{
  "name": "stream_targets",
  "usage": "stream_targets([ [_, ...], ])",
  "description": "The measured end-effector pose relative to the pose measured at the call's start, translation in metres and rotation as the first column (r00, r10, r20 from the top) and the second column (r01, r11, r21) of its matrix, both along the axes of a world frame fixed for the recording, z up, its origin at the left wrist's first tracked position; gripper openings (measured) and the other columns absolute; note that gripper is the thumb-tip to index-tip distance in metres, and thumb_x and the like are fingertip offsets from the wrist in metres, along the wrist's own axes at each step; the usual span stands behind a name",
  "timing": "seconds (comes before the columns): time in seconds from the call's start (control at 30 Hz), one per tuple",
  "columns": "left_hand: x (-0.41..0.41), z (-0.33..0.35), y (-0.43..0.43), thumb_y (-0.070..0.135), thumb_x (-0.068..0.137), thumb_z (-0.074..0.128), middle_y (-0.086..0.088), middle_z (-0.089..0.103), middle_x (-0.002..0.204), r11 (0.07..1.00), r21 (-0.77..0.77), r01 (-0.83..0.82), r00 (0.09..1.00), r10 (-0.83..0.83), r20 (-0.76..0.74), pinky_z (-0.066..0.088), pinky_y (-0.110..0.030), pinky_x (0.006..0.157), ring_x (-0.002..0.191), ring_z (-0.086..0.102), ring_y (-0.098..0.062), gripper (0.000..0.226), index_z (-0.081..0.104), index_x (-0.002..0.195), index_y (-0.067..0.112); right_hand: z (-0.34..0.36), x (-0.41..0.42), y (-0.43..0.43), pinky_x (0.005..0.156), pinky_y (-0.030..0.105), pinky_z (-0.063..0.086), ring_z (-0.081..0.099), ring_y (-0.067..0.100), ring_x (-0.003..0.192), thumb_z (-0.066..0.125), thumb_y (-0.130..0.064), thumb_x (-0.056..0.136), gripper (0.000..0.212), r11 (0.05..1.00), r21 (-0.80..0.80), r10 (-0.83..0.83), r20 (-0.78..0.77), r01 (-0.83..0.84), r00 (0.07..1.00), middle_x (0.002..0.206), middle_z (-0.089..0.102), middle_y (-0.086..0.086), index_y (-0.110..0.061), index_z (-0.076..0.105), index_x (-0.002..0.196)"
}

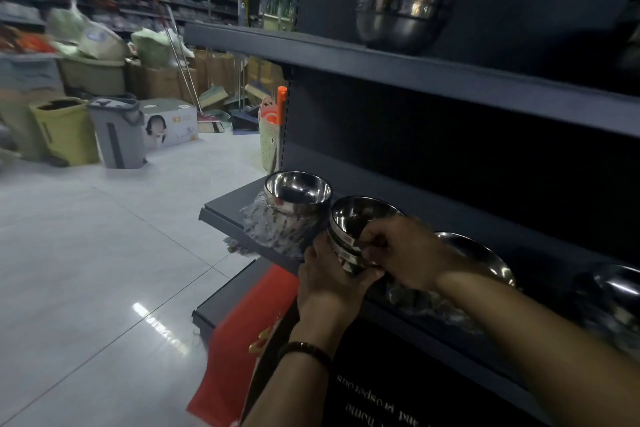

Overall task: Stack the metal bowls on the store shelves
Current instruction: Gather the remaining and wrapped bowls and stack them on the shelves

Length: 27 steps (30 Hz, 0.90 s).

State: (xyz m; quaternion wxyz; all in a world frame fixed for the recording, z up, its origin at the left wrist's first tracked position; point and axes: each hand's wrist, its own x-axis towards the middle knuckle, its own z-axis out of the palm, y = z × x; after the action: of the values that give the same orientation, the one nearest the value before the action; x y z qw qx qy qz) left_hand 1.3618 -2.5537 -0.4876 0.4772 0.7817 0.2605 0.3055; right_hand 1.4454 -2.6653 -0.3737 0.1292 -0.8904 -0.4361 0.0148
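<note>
Steel bowls (349, 236), stacked at the shelf (221, 218) edge, sat gripped between left hand (329, 274) and right hand (398, 253), fingers pinching them; at 11 o'clock, another stack (298, 194). Slick sides might slip floorward.

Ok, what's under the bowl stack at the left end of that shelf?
The left bowl stack sits on crumpled clear plastic wrapping, which lies on the dark shelf. Whether anything else lies under the wrapping cannot be seen; the bowls cover it.
</note>
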Motion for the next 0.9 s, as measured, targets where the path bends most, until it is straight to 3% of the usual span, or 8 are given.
stream_targets([
  [0.17,0.000,0.002,-0.005,0.072,0.049,0.084,0.006,0.060,0.129,1.000,-0.010,-0.010,1.000,0.010,-0.011,0.055,-0.048,0.098,0.118,0.062,-0.023,0.105,0.044,0.138,0.033,-0.001,0.000,-0.005,0.104,0.042,0.044,0.063,0.017,0.105,0.073,-0.034,0.093,0.016,1.000,0.009,0.005,0.010,-0.005,1.000,0.084,0.060,-0.024,-0.043,0.062,0.085],
  [0.33,-0.002,0.003,-0.007,0.067,0.053,0.085,0.003,0.054,0.133,1.000,-0.004,0.002,1.000,-0.002,-0.026,0.051,-0.048,0.103,0.124,0.055,-0.025,0.105,0.041,0.141,0.028,-0.002,0.001,-0.009,0.100,0.042,0.046,0.064,0.013,0.095,0.072,-0.030,0.092,0.006,1.000,0.002,0.009,0.051,-0.009,0.999,0.087,0.068,-0.016,-0.033,0.068,0.094],
  [0.5,-0.004,0.005,-0.009,0.066,0.056,0.088,0.001,0.054,0.133,1.000,0.007,-0.011,0.998,0.012,-0.054,0.052,-0.048,0.103,0.125,0.055,-0.026,0.104,0.041,0.140,0.026,-0.004,0.002,-0.011,0.095,0.041,0.050,0.066,0.013,0.091,0.075,-0.030,0.088,0.014,1.000,0.011,0.016,0.058,-0.016,0.998,0.082,0.067,-0.018,-0.040,0.065,0.087],
  [0.73,-0.005,0.006,-0.006,0.059,0.050,0.092,0.002,0.057,0.127,0.999,-0.044,-0.023,0.998,0.021,-0.053,0.054,-0.048,0.099,0.117,0.061,-0.025,0.097,0.043,0.126,0.027,0.002,0.006,-0.018,0.083,0.034,0.053,0.067,0.015,0.087,0.076,-0.020,0.090,0.011,0.996,-0.002,0.086,0.067,-0.086,0.994,0.087,0.072,-0.011,-0.028,0.070,0.093],
  [0.9,-0.010,0.009,-0.001,0.070,0.045,0.079,0.001,0.060,0.123,0.997,-0.065,-0.032,0.998,0.028,-0.060,0.056,-0.048,0.096,0.111,0.065,-0.024,0.095,0.044,0.122,0.027,0.003,0.011,-0.022,0.072,0.027,0.052,0.066,0.003,0.076,0.074,-0.010,0.089,0.022,0.995,0.006,0.095,0.048,-0.095,0.994,0.076,0.070,-0.014,-0.031,0.068,0.089],
])
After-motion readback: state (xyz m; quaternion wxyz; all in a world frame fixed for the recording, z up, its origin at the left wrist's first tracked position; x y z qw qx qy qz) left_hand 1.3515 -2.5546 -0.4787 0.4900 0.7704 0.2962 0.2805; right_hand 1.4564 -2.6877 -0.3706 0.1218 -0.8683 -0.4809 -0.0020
